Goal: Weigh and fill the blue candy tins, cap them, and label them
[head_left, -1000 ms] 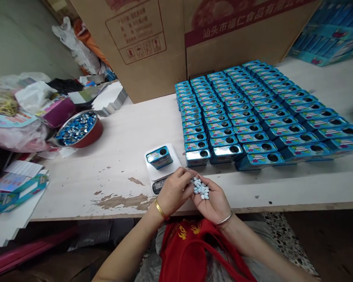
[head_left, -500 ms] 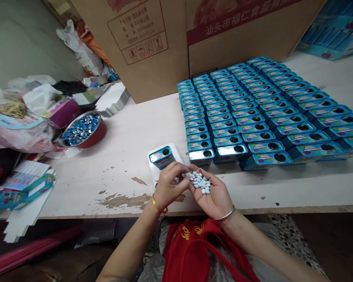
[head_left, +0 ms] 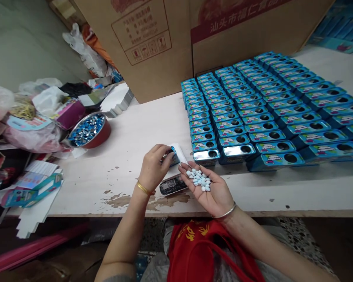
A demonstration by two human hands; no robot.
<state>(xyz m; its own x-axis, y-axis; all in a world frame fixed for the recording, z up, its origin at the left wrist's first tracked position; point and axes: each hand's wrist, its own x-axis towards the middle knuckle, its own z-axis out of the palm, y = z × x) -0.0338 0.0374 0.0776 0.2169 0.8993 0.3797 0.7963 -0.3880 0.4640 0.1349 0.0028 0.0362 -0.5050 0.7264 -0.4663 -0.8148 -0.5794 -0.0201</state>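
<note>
My right hand (head_left: 210,190) lies palm up over the table's front edge, cupping a small heap of pale blue tablets (head_left: 199,179). My left hand (head_left: 154,167) reaches over a small white digital scale (head_left: 172,183) with its fingers pinched together above a blue tin (head_left: 174,156) that stands on the scale. What the fingertips hold is too small to make out. The scale's display shows digits.
Many rows of open blue tins (head_left: 261,109) fill the table's right side. A red bowl of blue caps (head_left: 90,130) sits at left, beside plastic bags and paper clutter (head_left: 29,121). Big cardboard boxes (head_left: 176,39) stand behind. A red bag (head_left: 206,250) rests on my lap.
My left hand has left the tablets in my right palm and moved up to the tin on the scale. The scale's display is now uncovered.
</note>
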